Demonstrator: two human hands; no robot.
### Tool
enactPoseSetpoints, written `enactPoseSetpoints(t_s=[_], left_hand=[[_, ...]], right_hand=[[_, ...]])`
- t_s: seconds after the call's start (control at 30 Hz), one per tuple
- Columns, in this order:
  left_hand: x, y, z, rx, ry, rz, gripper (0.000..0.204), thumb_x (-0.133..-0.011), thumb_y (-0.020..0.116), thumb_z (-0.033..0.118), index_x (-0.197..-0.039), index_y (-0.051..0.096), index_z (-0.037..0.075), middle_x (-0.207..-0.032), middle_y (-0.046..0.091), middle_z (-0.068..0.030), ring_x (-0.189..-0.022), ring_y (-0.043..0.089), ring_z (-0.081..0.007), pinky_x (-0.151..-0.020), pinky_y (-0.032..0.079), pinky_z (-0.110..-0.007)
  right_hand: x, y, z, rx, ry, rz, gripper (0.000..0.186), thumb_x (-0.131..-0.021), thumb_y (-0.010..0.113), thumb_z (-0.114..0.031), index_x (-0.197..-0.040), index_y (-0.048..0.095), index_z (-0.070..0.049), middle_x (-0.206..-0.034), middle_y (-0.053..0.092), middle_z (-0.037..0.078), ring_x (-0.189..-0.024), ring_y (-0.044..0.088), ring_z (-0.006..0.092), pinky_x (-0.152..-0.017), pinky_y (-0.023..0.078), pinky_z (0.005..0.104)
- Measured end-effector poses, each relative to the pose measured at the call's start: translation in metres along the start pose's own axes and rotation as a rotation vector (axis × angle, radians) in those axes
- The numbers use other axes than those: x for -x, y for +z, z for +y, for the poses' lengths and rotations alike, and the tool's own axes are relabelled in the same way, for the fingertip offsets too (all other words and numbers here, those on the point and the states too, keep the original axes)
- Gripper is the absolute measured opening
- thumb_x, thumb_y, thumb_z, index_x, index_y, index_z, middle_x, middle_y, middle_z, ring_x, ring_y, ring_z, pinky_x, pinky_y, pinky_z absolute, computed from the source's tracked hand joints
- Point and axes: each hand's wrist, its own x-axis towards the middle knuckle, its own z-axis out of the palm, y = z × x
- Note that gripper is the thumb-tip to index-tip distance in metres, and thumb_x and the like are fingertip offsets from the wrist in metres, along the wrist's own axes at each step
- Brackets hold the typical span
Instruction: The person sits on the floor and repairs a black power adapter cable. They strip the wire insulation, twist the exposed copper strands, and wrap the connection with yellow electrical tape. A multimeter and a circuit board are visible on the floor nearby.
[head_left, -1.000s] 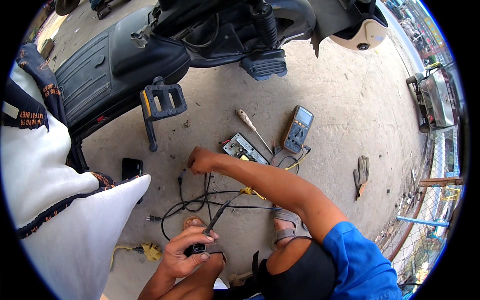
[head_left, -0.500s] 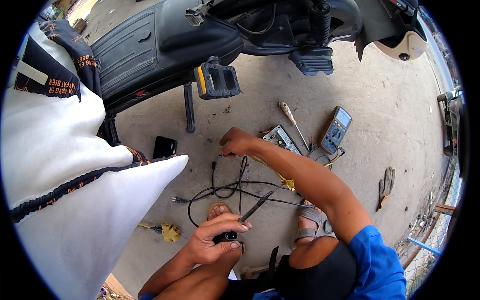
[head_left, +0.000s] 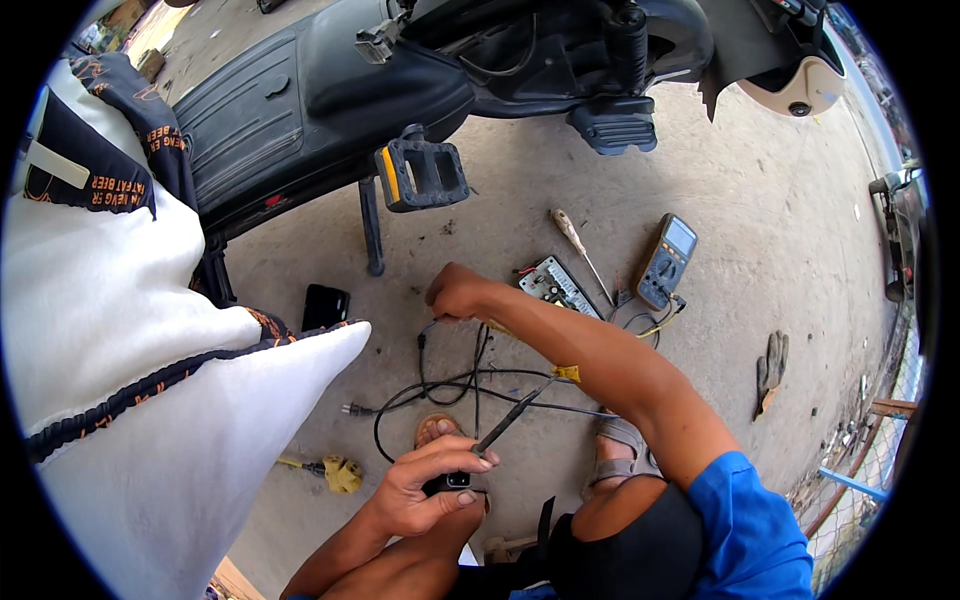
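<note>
Left hand grips connector and rod; right fist reaches left of the board

The board (head_left: 557,287) sits uncovered in its case on the concrete floor, red wires at its left end. Nearer the person than the board and to its left, the left hand (head_left: 425,490) holds a black connector (head_left: 457,481) and a dark rod (head_left: 510,421) with thumb and fingers drawn in narrow. The rod slants up toward the board, its thin end at a yellow piece (head_left: 567,373) beside the right forearm; whether those two touch, I cannot tell.

The right hand (head_left: 458,293) is to the left of the board, fingers curled in; what they hold, if anything, cannot be made out. Its forearm passes across the view just on the near side of the board. A black cable (head_left: 472,381) lies in loops nearer the person than the board, one end just below the right hand and its two-pin plug (head_left: 357,410) farther left.

Just past the board lies a screwdriver (head_left: 568,230), its shaft running down to the board's right. The multimeter (head_left: 668,260) is right of the board, leads attached; a glove (head_left: 771,372) lies farther right and nearer the person. The phone (head_left: 325,308) is well to the board's left, and the scooter (head_left: 390,90) stands beyond the board.
</note>
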Motion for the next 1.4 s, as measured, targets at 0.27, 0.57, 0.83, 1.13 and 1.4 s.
enactPoseSetpoints(t_s=[0.27, 0.57, 0.83, 1.13, 1.4], left_hand=[[0.006, 0.002, 0.001, -0.021, -0.033, 0.075, 0.034, -0.083, 0.078, 0.005, -0.115, 0.068, -0.001, -0.118, 0.069, -0.0179, -0.109, 0.067, -0.0278, -0.103, 0.047, -0.040], [-0.001, 0.008, 0.001, 0.061, -0.045, 0.102, 0.033, -0.084, 0.080, 0.010, -0.114, 0.069, 0.000, -0.113, 0.071, -0.0172, -0.108, 0.067, -0.0276, -0.112, 0.037, -0.044], [-0.002, 0.008, -0.003, 0.044, -0.037, 0.088, 0.032, -0.085, 0.079, 0.010, -0.114, 0.069, 0.000, -0.114, 0.071, -0.0175, -0.108, 0.066, -0.0281, -0.110, 0.039, -0.043], [-0.001, -0.001, -0.001, 0.018, -0.022, 0.018, 0.036, -0.084, 0.076, 0.001, -0.118, 0.067, -0.001, -0.121, 0.068, -0.0167, -0.113, 0.065, -0.0279, -0.104, 0.045, -0.039], [0.001, -0.002, 0.002, -0.002, -0.032, 0.014, 0.037, -0.082, 0.075, -0.002, -0.118, 0.067, -0.001, -0.121, 0.068, -0.0163, -0.115, 0.064, -0.0273, -0.104, 0.046, -0.039]], right_hand=[[-0.013, 0.012, -0.007, 0.061, 0.067, 0.045, 0.008, -0.053, 0.062, 0.005, -0.060, 0.065, 0.002, -0.053, 0.055, 0.012, -0.043, 0.050, 0.0201, -0.039, 0.036, 0.0397], [-0.004, 0.000, -0.008, 0.111, 0.072, 0.008, 0.007, -0.055, 0.062, 0.006, -0.054, 0.060, 0.000, -0.049, 0.053, 0.011, -0.041, 0.052, 0.0217, -0.039, 0.038, 0.0396], [-0.003, -0.001, 0.002, 0.033, 0.085, 0.019, 0.008, -0.062, 0.065, 0.005, -0.055, 0.062, 0.000, -0.050, 0.054, 0.011, -0.041, 0.052, 0.0191, -0.039, 0.037, 0.0376], [0.018, -0.009, -0.011, -0.318, 0.099, -0.078, 0.024, -0.074, 0.065, -0.001, -0.054, 0.054, -0.002, -0.053, 0.056, 0.008, -0.042, 0.044, 0.0138, -0.040, 0.031, 0.0340], [0.010, -0.002, -0.014, -0.255, 0.067, -0.059, 0.017, -0.069, 0.067, 0.005, -0.053, 0.063, 0.000, -0.051, 0.057, 0.011, -0.042, 0.051, 0.0169, -0.038, 0.036, 0.0369]])
